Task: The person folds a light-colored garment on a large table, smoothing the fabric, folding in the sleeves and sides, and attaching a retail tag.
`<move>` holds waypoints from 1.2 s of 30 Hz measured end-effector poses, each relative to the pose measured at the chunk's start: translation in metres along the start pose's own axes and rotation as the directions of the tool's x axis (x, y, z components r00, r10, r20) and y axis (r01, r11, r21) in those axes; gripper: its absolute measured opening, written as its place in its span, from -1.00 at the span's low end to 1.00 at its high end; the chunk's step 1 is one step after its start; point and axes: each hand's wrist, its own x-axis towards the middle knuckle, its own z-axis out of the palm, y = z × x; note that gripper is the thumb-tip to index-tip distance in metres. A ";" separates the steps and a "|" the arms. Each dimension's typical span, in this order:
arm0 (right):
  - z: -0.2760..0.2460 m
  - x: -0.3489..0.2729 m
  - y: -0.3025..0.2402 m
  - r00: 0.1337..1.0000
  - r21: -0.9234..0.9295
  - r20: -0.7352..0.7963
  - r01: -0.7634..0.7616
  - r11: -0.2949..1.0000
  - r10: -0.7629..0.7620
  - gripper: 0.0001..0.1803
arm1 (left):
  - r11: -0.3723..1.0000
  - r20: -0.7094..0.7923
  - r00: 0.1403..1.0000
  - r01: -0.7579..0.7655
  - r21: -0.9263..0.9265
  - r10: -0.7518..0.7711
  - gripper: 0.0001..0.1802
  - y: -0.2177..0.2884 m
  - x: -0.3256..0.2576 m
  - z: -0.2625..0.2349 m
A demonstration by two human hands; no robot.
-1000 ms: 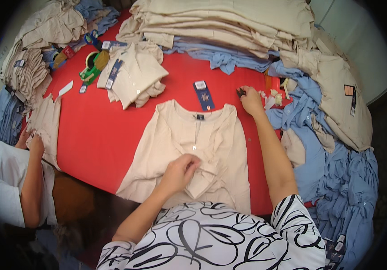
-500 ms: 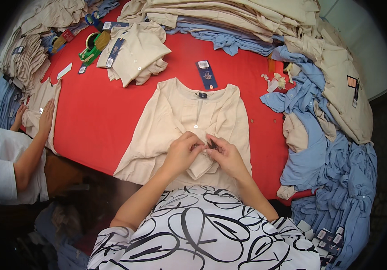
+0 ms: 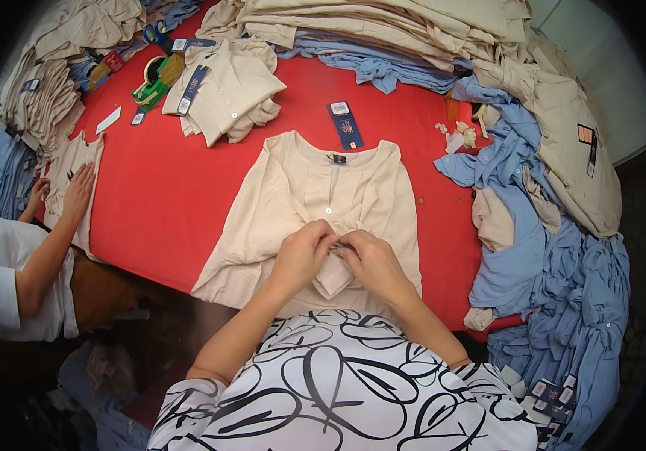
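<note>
Both hands have come together since a second ago, when the right hand (image 3: 374, 263) was stretched out to the far edge of the shirt (image 3: 315, 203). Now it meets the left hand (image 3: 302, 254) over the shirt's lower front, each grip pinched narrow on a fold of the beige cloth. That shirt lies flat, collar away, on the red surface (image 3: 157, 195), a blue tag (image 3: 344, 125) just beyond its collar. At left, another person's hand (image 3: 78, 192) rests on beige cloth.
</note>
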 end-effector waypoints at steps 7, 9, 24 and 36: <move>-0.010 0.009 0.003 0.997 0.025 0.062 0.034 0.999 -0.035 -0.80 | 0.998 0.020 0.998 0.054 -0.011 -0.054 -0.90 0.007 -0.002 -0.004; -0.019 0.017 0.002 0.988 0.017 0.134 0.074 0.997 -0.076 -0.79 | 0.998 0.020 0.998 0.066 -0.022 -0.065 -0.89 0.009 -0.002 -0.006; -0.042 0.095 0.033 0.993 0.326 0.099 -0.099 0.940 0.070 -0.64 | 0.985 -0.162 0.987 0.032 0.170 -0.004 -0.90 -0.006 0.038 -0.044; 0.026 0.147 0.042 0.984 0.252 -0.157 -0.042 0.967 0.084 -0.63 | 0.843 -0.040 0.909 -0.367 0.394 0.414 -0.89 -0.083 0.126 -0.033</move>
